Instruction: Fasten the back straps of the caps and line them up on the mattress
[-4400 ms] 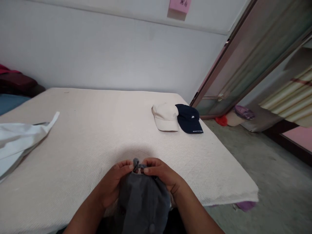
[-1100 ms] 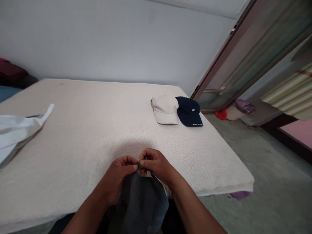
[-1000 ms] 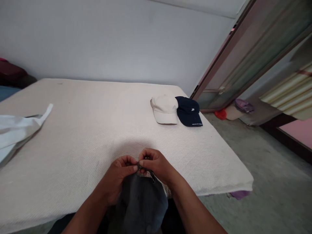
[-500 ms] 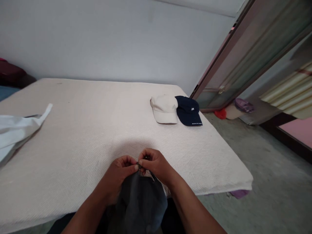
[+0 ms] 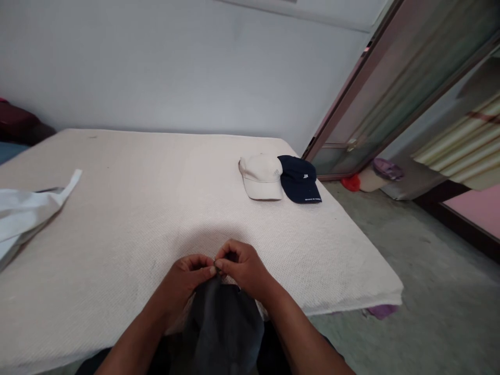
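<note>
A dark grey cap (image 5: 226, 328) hangs below my hands at the near edge of the bed, its back strap toward the top. My left hand (image 5: 191, 273) pinches the strap from the left with thumb and fingers. From the right, my right hand (image 5: 240, 265) pinches the same strap, fingertips touching those of the left. The strap's small fastening is mostly hidden by the fingers. Farther off, a cream cap (image 5: 261, 174) lies beside a navy cap (image 5: 300, 179) with a small white logo, their edges touching.
The caps lie on a bed with a white textured cover (image 5: 148, 187). A white bag-like item (image 5: 29, 216) is at the left edge. Behind stands a pale wall (image 5: 156, 62). At right are a glass door (image 5: 351, 114) and concrete floor (image 5: 433, 260).
The view has shifted slightly. My hands stay pinched at the cap's strap, with the right fingers a little more closed over it.
</note>
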`<state>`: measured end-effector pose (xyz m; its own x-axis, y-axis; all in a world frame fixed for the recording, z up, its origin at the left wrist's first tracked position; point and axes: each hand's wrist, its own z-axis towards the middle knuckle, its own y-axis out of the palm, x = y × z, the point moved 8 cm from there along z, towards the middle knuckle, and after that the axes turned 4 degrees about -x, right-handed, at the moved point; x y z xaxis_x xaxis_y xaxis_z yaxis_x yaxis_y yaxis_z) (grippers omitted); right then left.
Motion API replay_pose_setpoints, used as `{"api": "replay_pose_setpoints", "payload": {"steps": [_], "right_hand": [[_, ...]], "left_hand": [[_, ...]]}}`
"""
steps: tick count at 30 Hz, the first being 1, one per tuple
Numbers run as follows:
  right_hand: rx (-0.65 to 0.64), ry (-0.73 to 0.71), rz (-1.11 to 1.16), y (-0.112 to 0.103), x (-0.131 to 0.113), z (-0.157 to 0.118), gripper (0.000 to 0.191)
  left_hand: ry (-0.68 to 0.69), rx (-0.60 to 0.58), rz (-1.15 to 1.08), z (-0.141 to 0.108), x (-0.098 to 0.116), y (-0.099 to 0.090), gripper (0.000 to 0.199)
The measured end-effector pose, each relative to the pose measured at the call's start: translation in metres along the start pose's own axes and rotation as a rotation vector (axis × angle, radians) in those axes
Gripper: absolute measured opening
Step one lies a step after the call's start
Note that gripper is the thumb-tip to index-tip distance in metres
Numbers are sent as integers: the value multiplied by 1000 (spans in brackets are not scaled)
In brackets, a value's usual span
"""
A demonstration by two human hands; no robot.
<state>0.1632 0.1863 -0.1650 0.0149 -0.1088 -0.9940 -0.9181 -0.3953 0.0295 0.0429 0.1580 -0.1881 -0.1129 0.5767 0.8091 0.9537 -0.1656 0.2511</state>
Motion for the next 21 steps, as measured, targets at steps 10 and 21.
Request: {"api": "replay_pose_setpoints", "payload": {"steps": [10, 21], "right_hand": [[-30, 46, 71, 1, -2, -2, 4], [-40, 61, 145, 3, -1, -2, 6]], "left_hand": [[-24, -69, -195, 0, -8, 9, 12], [0, -145, -274, 2, -8, 22, 9]]}}
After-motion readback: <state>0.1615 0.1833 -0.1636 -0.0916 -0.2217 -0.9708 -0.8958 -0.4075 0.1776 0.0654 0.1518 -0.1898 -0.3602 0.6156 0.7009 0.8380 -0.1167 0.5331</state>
